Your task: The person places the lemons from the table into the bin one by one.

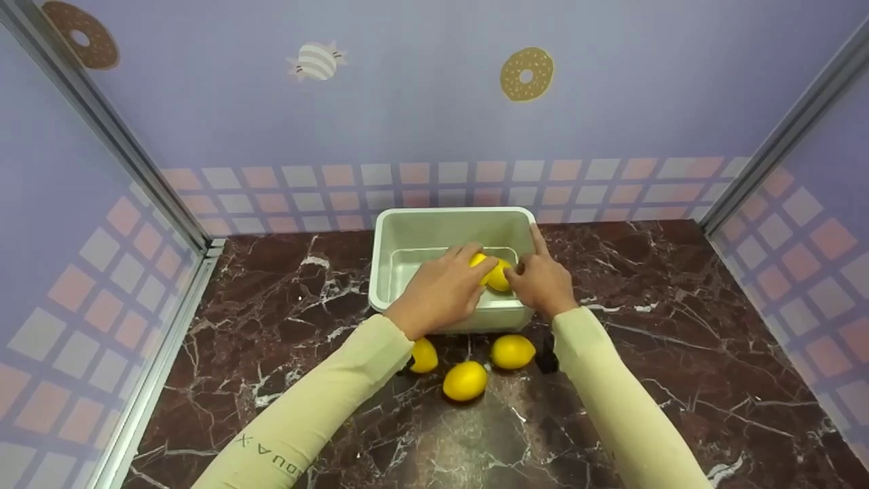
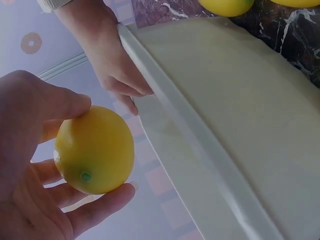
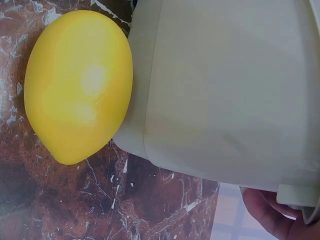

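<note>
My left hand point(image 1: 445, 282) reaches over the pale plastic bin point(image 1: 448, 217). Between thumb and fingertips it holds a yellow lemon point(image 2: 95, 150), which has a small green stem spot. Another lemon point(image 1: 501, 277) shows inside the bin, just right of the held one. At the bin's right side, my right hand point(image 1: 544, 280) grips the rim, one finger stretched along it; in the left wrist view its fingers curl over the edge. Part of the bin's inside is hidden behind my left hand.
Three lemons lie on the dark red marbled tabletop point(image 1: 652, 380) before the bin: a left one point(image 1: 425, 356) partly behind my sleeve, a front one point(image 1: 466, 381) and a right one point(image 1: 513, 352). Behind the bin stands a purple patterned wall point(image 1: 421, 122), with side walls left and right.
</note>
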Demonstrator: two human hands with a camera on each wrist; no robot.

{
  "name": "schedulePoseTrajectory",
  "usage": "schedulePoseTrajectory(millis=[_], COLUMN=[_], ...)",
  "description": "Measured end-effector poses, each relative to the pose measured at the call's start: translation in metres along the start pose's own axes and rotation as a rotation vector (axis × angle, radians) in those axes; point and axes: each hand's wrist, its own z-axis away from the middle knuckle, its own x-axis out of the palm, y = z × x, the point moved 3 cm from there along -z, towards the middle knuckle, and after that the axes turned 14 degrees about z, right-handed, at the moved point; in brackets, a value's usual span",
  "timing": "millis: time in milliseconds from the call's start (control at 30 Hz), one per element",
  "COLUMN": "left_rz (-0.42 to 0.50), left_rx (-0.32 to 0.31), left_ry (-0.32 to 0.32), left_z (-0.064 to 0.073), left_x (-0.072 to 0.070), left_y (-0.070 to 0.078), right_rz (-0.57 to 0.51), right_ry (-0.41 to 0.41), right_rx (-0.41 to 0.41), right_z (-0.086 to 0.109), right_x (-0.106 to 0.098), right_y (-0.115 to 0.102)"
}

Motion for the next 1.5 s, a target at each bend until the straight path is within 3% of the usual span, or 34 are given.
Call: schedulePoseTrajectory(millis=[333,700,1200,1500], left_rz=[0.023,0.05,-0.038,-0.004], left_rx=[-0.005,-0.062,-0.036,-0.049], left_ry=[-0.024,-0.099,-0.101,-0.118], left_z=[-0.011,-0.017,-0.029,-0.035], left_x=[0.002,0.001,0.003,0.006], left_y=[-0.001,-0.006,-0.007,-0.012], right_rz=[-0.008,0.006,0.015,0.007], right_ry=[-0.004,0.005,-0.007,0.003], right_rx=[0.006,0.005,0.005,0.003], right_z=[-0.001,-0.001,-0.002,-0.002], right_x=[-0.001,0.001,0.001,0.001], right_y=[0.002,0.0,0.001,0.001])
